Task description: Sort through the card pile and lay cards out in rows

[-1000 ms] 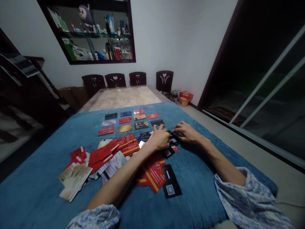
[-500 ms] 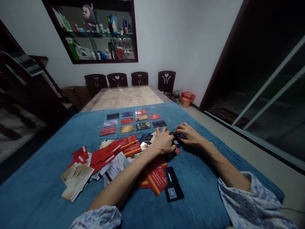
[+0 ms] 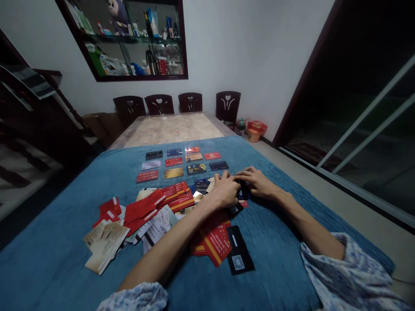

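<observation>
As I follow along through the head camera, my left hand [image 3: 226, 190] and right hand [image 3: 258, 183] come together over a small dark card [image 3: 244, 191], mostly covered, with a sliver of blue showing at its edge. It sits just beyond the long black QR-code card [image 3: 241, 249], which lies flat on blue cloth [image 3: 275, 263] over the bench [image 3: 175, 127]. The left hand arches, its fingers bent; the right curls in opposite. I cannot tell whether either pinches anything. Left of the QR-code card, red cards with yellow stripes [image 3: 216, 244] overlap loosely; well beyond it, cards lie in neat rows, including a gold card [image 3: 173, 173]. Compared with half a second ago, the right fingers have moved closer to the left hand, hiding more of the dark card; the rows look unchanged.
</observation>
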`<move>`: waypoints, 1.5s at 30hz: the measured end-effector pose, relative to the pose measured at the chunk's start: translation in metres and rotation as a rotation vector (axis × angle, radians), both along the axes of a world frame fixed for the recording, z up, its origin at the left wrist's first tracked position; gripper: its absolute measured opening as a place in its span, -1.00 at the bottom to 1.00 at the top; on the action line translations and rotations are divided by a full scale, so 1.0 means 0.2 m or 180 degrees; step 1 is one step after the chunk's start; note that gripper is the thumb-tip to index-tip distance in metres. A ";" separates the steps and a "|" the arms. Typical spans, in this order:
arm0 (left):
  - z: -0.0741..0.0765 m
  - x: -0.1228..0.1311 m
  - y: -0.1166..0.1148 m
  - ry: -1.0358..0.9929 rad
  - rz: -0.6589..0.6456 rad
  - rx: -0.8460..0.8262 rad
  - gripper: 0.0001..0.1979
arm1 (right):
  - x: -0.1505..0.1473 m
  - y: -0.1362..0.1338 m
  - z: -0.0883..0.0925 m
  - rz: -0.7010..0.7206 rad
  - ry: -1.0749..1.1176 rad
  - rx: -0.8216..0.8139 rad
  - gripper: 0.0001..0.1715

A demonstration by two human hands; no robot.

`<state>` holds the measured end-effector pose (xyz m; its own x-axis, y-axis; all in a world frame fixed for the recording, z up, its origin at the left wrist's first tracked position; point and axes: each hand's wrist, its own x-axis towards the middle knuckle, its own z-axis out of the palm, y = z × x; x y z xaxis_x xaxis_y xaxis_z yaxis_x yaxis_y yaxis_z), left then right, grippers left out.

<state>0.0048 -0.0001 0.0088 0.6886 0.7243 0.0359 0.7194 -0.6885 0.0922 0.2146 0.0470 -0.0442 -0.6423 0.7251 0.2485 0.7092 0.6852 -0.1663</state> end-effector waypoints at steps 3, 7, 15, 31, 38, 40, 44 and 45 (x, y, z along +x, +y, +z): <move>0.01 0.00 0.00 0.0078 -0.0021 0.0043 -0.78 | 0.00 -0.01 0.01 0.0010 0.0018 0.0044 -0.25; 0.02 -0.01 0.00 0.0104 -0.0007 0.0035 -0.77 | 0.00 -0.02 0.03 0.0032 0.0033 0.0065 -0.25; 0.03 -0.01 -0.02 0.0010 0.0076 0.0014 -0.78 | -0.02 -0.05 0.05 0.0068 -0.0113 0.0052 -0.11; 0.04 0.01 -0.02 0.0087 0.0163 0.0217 -0.77 | 0.02 -0.04 0.08 0.0023 -0.0155 -0.0163 -0.39; 0.06 0.01 -0.04 0.0149 0.0162 0.0116 -0.79 | 0.04 -0.03 0.09 0.0144 -0.0005 -0.0178 -0.42; 0.06 0.02 -0.04 0.0173 0.0165 0.0133 -0.76 | 0.05 -0.02 0.09 0.0207 0.0065 -0.0207 -0.41; 0.07 0.02 -0.05 0.0270 0.0118 0.0147 -0.71 | 0.06 -0.03 0.09 0.0257 0.0135 -0.0282 -0.38; 0.07 0.02 -0.05 0.0285 0.0108 0.0142 -0.71 | 0.06 -0.03 0.10 0.0255 0.0147 -0.0294 -0.37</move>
<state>0.0078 -0.0093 0.0235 0.6656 0.7463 0.0080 0.7463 -0.6656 -0.0038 0.2269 0.0416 -0.0246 -0.6885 0.6931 0.2138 0.6429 0.7196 -0.2625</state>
